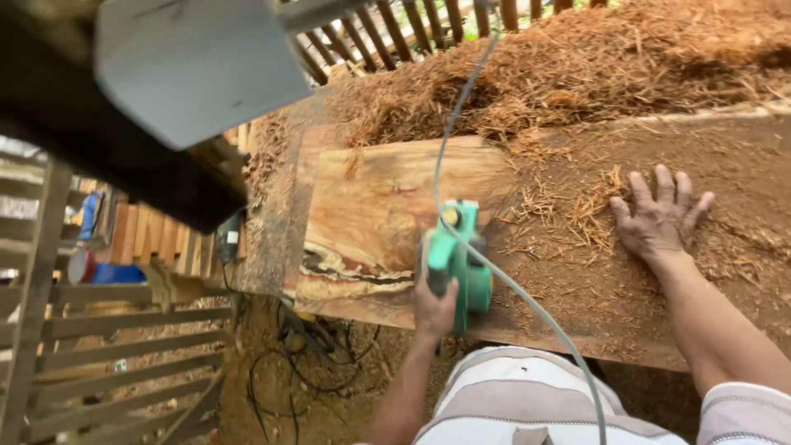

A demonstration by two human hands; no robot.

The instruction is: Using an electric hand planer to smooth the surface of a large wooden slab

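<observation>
Sawdust hides the plank [577, 247] around the right hand [659, 218].

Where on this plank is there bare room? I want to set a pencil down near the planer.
The smooth planed stretch of the plank, left of the green planer held by the left hand, is bare. Between the planer and the right hand, sawdust and loose shavings cover the board. The far edge is crowded with a heap of shavings; the cord crosses there.

The person wears a shirt [527, 395] with broad white and grey-brown stripes. Its sleeves are short. Both forearms are bare and dusty.
</observation>
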